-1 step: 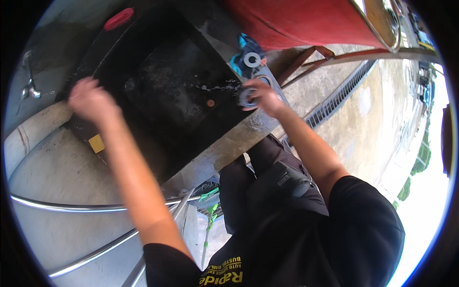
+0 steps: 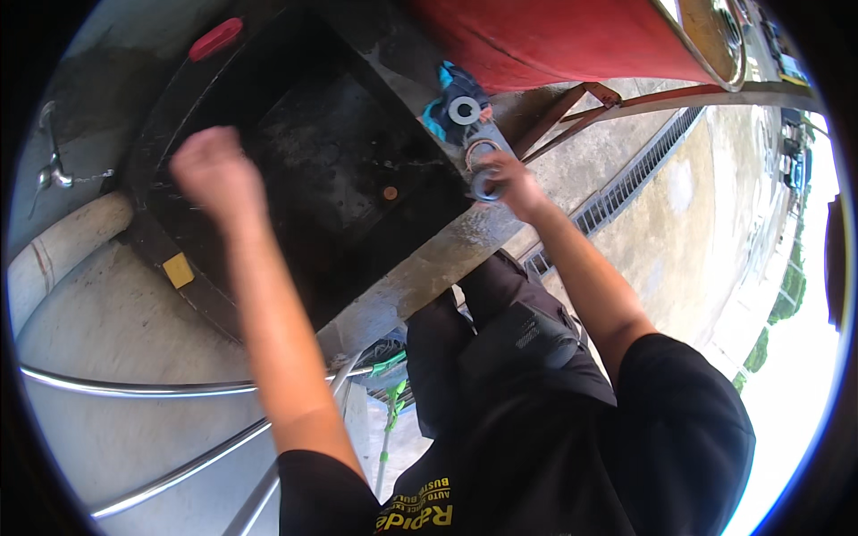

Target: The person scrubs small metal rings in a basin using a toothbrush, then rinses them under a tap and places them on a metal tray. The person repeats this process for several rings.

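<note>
My left hand (image 2: 216,171) is over the left part of a dark basin (image 2: 357,255), near the tap; motion blur hides what its fingers do. At the basin's right corner, my right hand (image 2: 517,186) is closed on a grey metal ring (image 2: 485,184), held just above the concrete ledge (image 2: 402,279). Right beside those fingers, a second, thinner ring (image 2: 483,147) rests on the ledge. Farther back, a flat grey washer-like ring (image 2: 464,110) lies on a dark and turquoise cloth or glove (image 2: 451,85). A small round copper-coloured piece (image 2: 390,193) sits on the basin floor.
Water runs from the wall tap (image 2: 55,170) at the left. A pink-red oblong object (image 2: 216,39) and a yellow block (image 2: 178,270) lie on the basin's rim. A large red drum (image 2: 572,45) stands beyond, near a floor drain grate (image 2: 639,170).
My left hand has moved right, away from the tap and farther over the basin. The right hand has shifted slightly right with the metal ring, and the splash beside it has thinned.
</note>
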`<act>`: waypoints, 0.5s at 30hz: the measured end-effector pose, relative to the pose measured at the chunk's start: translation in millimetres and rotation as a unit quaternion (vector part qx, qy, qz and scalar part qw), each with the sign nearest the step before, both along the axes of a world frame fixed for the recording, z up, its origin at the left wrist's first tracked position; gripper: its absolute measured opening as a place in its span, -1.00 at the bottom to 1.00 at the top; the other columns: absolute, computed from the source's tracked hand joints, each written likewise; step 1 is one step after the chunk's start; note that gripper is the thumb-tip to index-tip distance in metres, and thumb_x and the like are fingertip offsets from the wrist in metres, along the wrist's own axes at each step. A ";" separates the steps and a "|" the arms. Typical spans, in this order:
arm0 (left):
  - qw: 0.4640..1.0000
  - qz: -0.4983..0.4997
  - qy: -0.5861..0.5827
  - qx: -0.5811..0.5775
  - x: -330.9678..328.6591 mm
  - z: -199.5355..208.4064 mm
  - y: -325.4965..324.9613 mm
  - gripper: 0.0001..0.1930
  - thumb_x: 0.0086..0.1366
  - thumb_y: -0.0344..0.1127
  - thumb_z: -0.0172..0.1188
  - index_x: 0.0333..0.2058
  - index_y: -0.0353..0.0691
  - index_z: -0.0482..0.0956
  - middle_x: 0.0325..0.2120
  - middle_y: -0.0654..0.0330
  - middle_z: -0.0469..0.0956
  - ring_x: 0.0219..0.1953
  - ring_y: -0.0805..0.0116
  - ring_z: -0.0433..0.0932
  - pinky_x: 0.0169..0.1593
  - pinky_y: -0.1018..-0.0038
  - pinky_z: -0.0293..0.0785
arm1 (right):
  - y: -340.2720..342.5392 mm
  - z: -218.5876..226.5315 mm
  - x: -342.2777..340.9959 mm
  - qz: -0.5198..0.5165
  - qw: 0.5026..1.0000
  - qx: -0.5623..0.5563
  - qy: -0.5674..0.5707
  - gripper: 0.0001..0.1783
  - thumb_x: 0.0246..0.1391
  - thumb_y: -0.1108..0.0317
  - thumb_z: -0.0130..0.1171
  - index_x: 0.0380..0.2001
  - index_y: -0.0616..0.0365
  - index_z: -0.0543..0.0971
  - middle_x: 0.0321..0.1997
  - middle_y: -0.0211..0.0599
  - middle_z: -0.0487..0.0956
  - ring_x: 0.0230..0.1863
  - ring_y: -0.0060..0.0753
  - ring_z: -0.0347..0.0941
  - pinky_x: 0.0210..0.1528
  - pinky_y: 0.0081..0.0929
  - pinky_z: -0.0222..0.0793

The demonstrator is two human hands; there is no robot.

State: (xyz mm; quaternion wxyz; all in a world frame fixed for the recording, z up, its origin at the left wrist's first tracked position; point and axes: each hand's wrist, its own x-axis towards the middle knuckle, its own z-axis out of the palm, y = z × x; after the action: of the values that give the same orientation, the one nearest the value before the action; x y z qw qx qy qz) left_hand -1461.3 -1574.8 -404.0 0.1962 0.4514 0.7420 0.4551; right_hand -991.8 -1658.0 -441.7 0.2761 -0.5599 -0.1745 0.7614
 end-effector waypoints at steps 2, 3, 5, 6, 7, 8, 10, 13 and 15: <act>0.984 -0.180 -0.007 0.009 123.5 -5.8 -21.7 -0.77 0.28 -0.35 0.29 -0.13 -0.32 0.63 -0.13 -0.03 0.63 -0.07 0.14 0.62 0.04 0.21 0.56 | -14.6 8.5 55.5 -0.052 0.985 -0.023 -0.161 -0.81 0.22 0.20 0.21 -0.26 0.07 0.54 -0.28 -0.41 0.52 -0.32 -0.42 0.47 -0.36 -0.24 0.47; 0.967 -0.253 0.011 0.028 173.6 -8.1 -22.8 -0.76 0.25 -0.35 0.32 -0.12 -0.29 0.63 -0.14 0.01 0.63 -0.07 0.12 0.62 0.05 0.21 0.56 | -23.0 -8.1 91.4 -0.033 0.965 0.000 -0.259 -0.77 0.24 0.16 0.25 -0.37 0.06 0.54 -0.41 -0.50 0.50 -0.42 -0.52 0.42 -0.47 -0.38 0.33; 0.942 -0.327 0.063 0.027 239.4 -18.6 -16.1 -0.73 0.21 -0.37 0.39 -0.12 -0.23 0.63 -0.16 0.07 0.63 -0.07 0.07 0.63 0.06 0.20 0.56 | -34.6 -20.3 124.3 0.063 0.936 0.018 -0.345 -0.60 0.17 0.06 0.40 -0.54 0.07 0.51 -0.63 -0.67 0.37 -0.59 -0.65 0.25 -0.57 -0.43 0.12; 0.936 -0.339 0.097 0.004 257.0 -26.0 -10.6 -0.70 0.19 -0.35 0.39 -0.09 -0.20 0.63 -0.12 0.08 0.61 -0.02 0.05 0.59 0.11 0.18 0.53 | -35.0 -17.3 119.8 0.072 0.922 0.035 -0.378 -0.69 0.09 0.15 0.47 -0.41 0.08 0.57 -0.69 -0.63 0.34 -0.66 -0.63 0.24 -0.58 -0.45 0.15; 0.927 -0.351 0.131 -0.020 274.2 -33.2 -7.3 -0.67 0.18 -0.33 0.40 -0.06 -0.17 0.63 -0.07 0.08 0.60 0.03 0.02 0.56 0.15 0.16 0.51 | -36.1 -14.6 112.9 0.115 0.913 0.047 -0.390 -0.69 0.07 0.15 0.48 -0.34 0.08 0.59 -0.67 -0.58 0.36 -0.64 -0.59 0.28 -0.55 -0.43 0.21; 0.924 -0.339 0.173 -0.042 287.3 -40.8 -1.7 -0.65 0.17 -0.31 0.40 -0.05 -0.15 0.63 -0.05 0.09 0.58 0.05 0.02 0.54 0.14 0.15 0.51 | -34.6 -7.4 103.9 0.154 0.900 0.060 -0.403 -0.67 0.05 0.15 0.49 -0.26 0.07 0.60 -0.66 -0.53 0.39 -0.61 -0.56 0.33 -0.52 -0.40 0.26; 0.911 -0.312 0.257 -0.082 310.5 -55.3 6.4 -0.62 0.16 -0.26 0.40 -0.03 -0.12 0.62 0.00 0.12 0.55 0.09 0.01 0.50 0.12 0.13 0.52 | -30.9 -1.5 84.1 0.220 0.867 0.102 -0.436 -0.54 -0.02 0.16 0.51 -0.08 0.03 0.59 -0.59 -0.38 0.47 -0.51 -0.41 0.46 -0.40 -0.31 0.40; 0.888 -0.316 0.325 -0.080 321.9 -75.9 8.2 -0.57 0.14 -0.25 0.40 0.02 -0.10 0.61 0.09 0.16 0.50 0.17 0.00 0.43 0.15 0.15 0.52 | -33.6 -9.5 58.2 0.292 0.801 0.166 -0.496 -0.34 -0.08 0.15 0.53 0.10 -0.01 0.52 -0.18 -0.07 0.58 -0.17 -0.01 0.64 -0.09 -0.09 0.58; 0.874 -0.334 0.324 -0.136 323.9 -70.5 11.9 -0.51 0.18 -0.25 0.35 0.12 -0.04 0.59 0.11 0.15 0.49 0.17 -0.01 0.43 0.17 0.15 0.53 | -34.7 -1.3 43.1 0.311 0.756 0.180 -0.547 -0.32 -0.08 0.13 0.52 0.12 0.01 0.50 -0.04 -0.01 0.54 -0.10 0.07 0.65 -0.05 -0.07 0.60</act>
State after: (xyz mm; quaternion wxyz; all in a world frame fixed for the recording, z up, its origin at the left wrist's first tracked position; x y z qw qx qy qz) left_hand -1137.4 -1562.9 -474.5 0.1446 0.7637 0.6234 0.0851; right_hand -948.6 -1692.7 -443.0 -0.0229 -0.7356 -0.5944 0.3240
